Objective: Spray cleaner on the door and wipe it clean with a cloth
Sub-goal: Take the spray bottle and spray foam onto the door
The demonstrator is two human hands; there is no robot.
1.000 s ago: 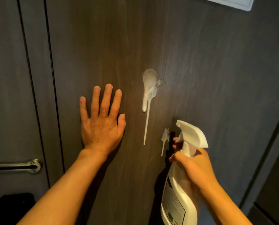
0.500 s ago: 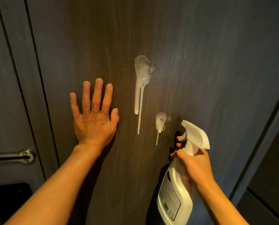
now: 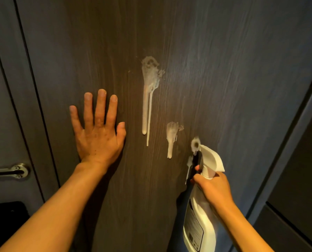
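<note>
Dark wood-grain door [image 3: 215,60]: fills most of the view, grain running vertically, lit warm at centre and bluish toward the right edge.

Left hand [image 3: 99,135]: open, fingers spread and pointing up, palm flat against the door left of centre; bare forearm runs down to the lower left corner.

Right hand [image 3: 212,188]: closed around the neck of the spray bottle [image 3: 199,220], one fingertip curled onto the dark trigger. Forearm enters from the lower right.

Spray bottle: white body with a dark printed label, white spray head with its nozzle pointed at the door and very close to it, at lower right of centre.

Upper foam patch [image 3: 150,73]: largest, whitish, right of the left hand's fingertips, with two long drips running down side by side.

Middle foam patch [image 3: 172,131]: smaller, lower and to the right of the first, one short thick drip below it.

Fresh foam spot [image 3: 195,142]: small round puff directly at the nozzle, with a thin run beneath it partly hidden by the trigger.

Metal handle [image 3: 11,172]: horizontal lever on a round plate, on the adjoining dark panel at far left, level with the left wrist.

Black object [image 3: 6,215]: lower left, below the handle; identity cannot be told.

Door frame [image 3: 288,142]: dark vertical edge at right, slanting in the wide-angle view.
</note>
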